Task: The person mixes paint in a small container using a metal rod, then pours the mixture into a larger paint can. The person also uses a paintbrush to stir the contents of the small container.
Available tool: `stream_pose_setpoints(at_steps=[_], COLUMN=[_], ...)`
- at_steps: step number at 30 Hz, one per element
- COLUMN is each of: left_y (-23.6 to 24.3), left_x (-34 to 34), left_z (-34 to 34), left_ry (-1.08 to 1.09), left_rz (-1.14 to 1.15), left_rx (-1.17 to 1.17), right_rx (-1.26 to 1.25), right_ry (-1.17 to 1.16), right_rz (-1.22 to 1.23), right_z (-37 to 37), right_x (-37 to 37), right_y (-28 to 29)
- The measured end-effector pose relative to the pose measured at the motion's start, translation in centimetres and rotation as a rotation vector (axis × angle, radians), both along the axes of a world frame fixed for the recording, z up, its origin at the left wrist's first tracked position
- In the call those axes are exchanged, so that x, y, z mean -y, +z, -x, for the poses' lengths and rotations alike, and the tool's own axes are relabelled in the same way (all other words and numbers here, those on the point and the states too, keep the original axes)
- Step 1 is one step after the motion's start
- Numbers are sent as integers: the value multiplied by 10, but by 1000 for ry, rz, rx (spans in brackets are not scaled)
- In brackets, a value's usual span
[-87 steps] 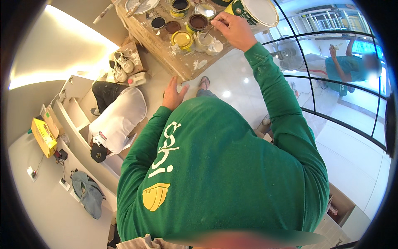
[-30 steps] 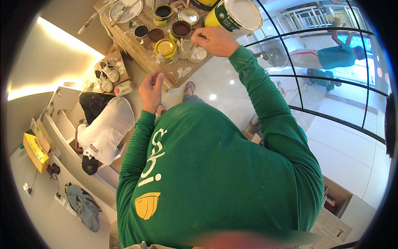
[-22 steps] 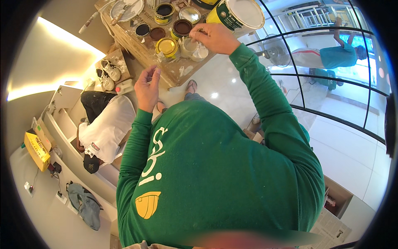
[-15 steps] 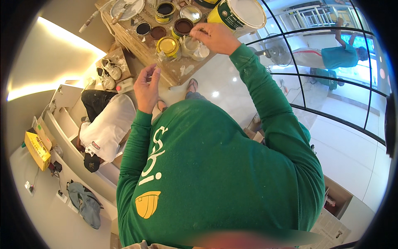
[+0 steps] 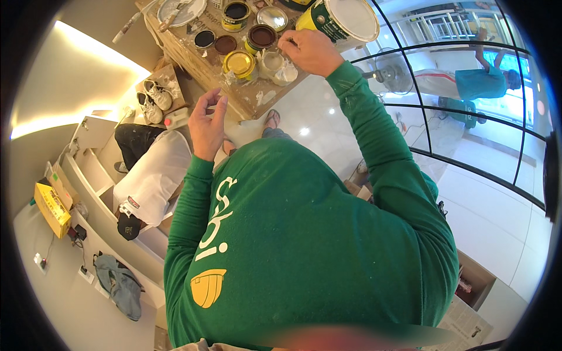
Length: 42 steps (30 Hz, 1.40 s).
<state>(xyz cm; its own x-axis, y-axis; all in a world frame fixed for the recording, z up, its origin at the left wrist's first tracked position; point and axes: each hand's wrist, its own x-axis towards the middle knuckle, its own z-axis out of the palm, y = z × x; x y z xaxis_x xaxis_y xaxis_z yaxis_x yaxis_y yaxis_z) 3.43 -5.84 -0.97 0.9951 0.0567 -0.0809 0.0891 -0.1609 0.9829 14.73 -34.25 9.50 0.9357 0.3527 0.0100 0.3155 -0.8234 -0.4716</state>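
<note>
My right hand (image 5: 315,52) is over the paint-stained wooden work surface (image 5: 190,61), fingers bent and thumb drawn in; what they pinch, if anything, does not show. Just below its fingertips are a clear plastic cup (image 5: 271,61) and a crumpled whitish wrap (image 5: 286,72). My left hand (image 5: 205,130) hangs in the air off the near edge, fingers loosely curled, thumb apart, nothing visible in it. Closest to it on the surface is a yellow-lidded can (image 5: 239,63). Behind stand an open can of brown paint (image 5: 261,37) and a can with dark contents (image 5: 235,16).
A large white-lidded paint bucket (image 5: 345,20) stands beyond my right hand. A brush (image 5: 170,22) lies on a round lid at the far left. A co-worker in a white shirt (image 5: 153,178) crouches at the left by open cabinets. Shoes (image 5: 153,100) sit on a box. A black-framed glass panel (image 5: 418,105) is at the right.
My right hand has shifted slightly to the right, its fingers still bent above the cup. My left hand stays almost in place. The co-worker has barely moved.
</note>
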Motion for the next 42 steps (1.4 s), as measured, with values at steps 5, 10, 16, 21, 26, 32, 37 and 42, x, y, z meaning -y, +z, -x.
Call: stream_pose_setpoints(at_steps=[5, 10, 16, 21, 26, 32, 37, 42], left_y=[-2, 0, -4, -10, -10, -9, -11, -17], left_x=[-2, -2, 4, 25, 58, 94, 104, 111], left_z=[0, 1, 6, 5, -9, -28, -32, -32], left_ry=[-1, 4, -52, -197, -307, -331, -364, -319], left_rz=[14, 12, -114, -296, -508, -620, -627, -582], left_rx=[1, -30, 2, 241, 285, 270, 161, 146], right_rx=[31, -66, -56, -54, -3, 53, -87, -12], right_ry=[-9, -7, 4, 1, -34, -29, -57, 1], right_rz=[-50, -12, -94, 39, 207, 117, -15, 15], right_z=[1, 2, 3, 1, 0, 3, 3, 3], right_x=[-2, -3, -3, -3, -5, -4, 3, 5], right_y=[2, 6, 5, 5, 5, 4, 4, 0])
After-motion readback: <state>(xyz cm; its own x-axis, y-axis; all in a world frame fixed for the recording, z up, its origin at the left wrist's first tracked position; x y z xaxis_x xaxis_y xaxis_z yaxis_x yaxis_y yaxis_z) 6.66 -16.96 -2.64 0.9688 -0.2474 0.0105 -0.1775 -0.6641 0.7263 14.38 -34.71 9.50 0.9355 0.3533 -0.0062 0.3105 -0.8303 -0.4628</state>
